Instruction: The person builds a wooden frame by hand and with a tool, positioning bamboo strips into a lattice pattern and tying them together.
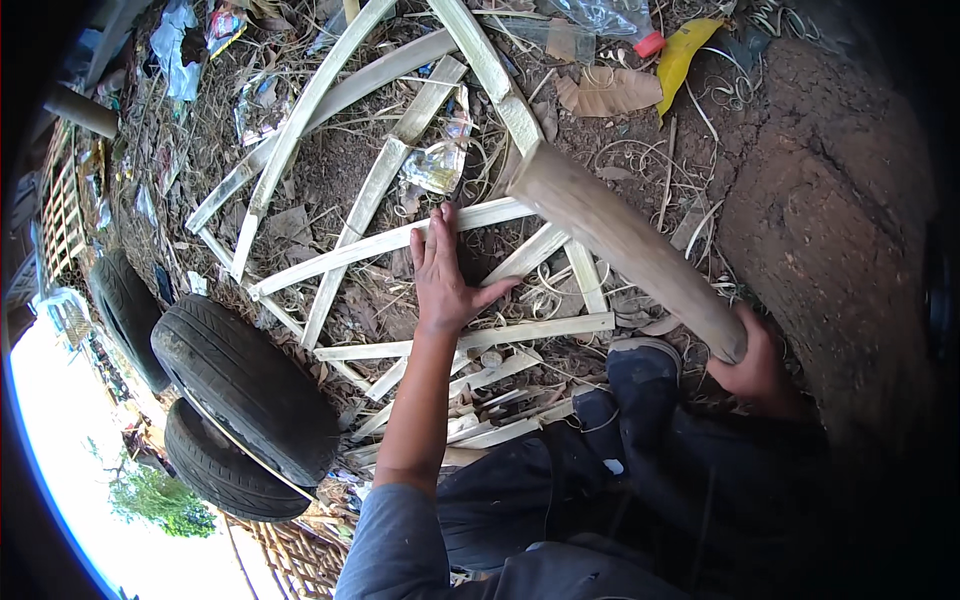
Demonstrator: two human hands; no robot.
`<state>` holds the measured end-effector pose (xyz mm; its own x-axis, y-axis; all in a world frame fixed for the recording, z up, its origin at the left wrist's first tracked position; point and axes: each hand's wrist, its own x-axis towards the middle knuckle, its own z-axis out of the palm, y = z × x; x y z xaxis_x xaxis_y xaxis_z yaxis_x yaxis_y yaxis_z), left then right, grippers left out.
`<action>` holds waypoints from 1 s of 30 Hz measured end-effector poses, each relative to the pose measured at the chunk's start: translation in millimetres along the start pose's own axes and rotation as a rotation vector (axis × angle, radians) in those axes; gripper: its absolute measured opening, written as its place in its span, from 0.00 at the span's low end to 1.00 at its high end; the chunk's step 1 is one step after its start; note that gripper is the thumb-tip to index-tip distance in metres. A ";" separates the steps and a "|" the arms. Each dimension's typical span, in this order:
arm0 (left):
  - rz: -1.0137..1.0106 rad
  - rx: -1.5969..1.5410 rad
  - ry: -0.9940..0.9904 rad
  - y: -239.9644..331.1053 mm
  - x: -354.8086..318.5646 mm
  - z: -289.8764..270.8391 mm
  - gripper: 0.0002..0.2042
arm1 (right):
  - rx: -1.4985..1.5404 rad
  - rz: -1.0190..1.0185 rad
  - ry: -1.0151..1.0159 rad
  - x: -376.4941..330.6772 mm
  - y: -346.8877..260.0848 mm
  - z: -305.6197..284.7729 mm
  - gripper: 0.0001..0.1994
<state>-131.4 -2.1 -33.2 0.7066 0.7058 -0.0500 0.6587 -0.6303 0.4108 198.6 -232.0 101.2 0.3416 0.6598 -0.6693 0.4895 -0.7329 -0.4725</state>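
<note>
Pale split bamboo strips (340, 260) lie crossed over one another on the ground, forming an open lattice. My left hand (445, 285) is open over them, its fingers stretched forward onto one long strip and its thumb out to the right. My right hand (755, 370) is closed around the near end of a thick wooden stick (630, 255). The stick slants away to the upper left. Its far end covers the right end of that long strip, and I cannot tell whether it touches it. Below my left hand, a shorter strip (560, 328) lies across others.
Several old tyres (245, 385) stand at the left. A shoe (642, 370) is close to the strips. Dry leaves, shavings, plastic wrappers (178, 50), a yellow leaf (688, 55) and a clear bottle with a red cap (650, 44) litter the soil. A brown earthen mound (820, 220) rises at right.
</note>
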 end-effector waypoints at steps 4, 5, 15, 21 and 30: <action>0.017 -0.014 0.025 0.9 4.5 -3.1 0.68 | 0.137 -0.073 0.072 -5.2 13.8 4.8 0.21; 0.004 -0.020 0.018 1.0 2.5 -1.4 0.68 | 0.122 -0.081 0.066 -6.0 9.2 1.0 0.21; 0.005 -0.006 0.029 0.4 2.2 -3.4 0.67 | -0.252 0.069 0.029 6.9 -7.2 3.3 0.22; -0.020 -0.022 -0.002 4.2 3.1 -9.5 0.67 | 0.055 -0.121 -0.002 -4.0 -2.5 -0.2 0.26; -0.024 -0.079 0.011 3.4 3.1 -8.1 0.67 | -0.159 0.033 -0.201 5.8 -2.9 -1.0 0.30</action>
<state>-129.0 0.5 -24.6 0.6878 0.7242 -0.0504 0.6526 -0.5864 0.4798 199.9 -225.9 99.2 0.2015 0.5780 -0.7908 0.6062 -0.7077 -0.3629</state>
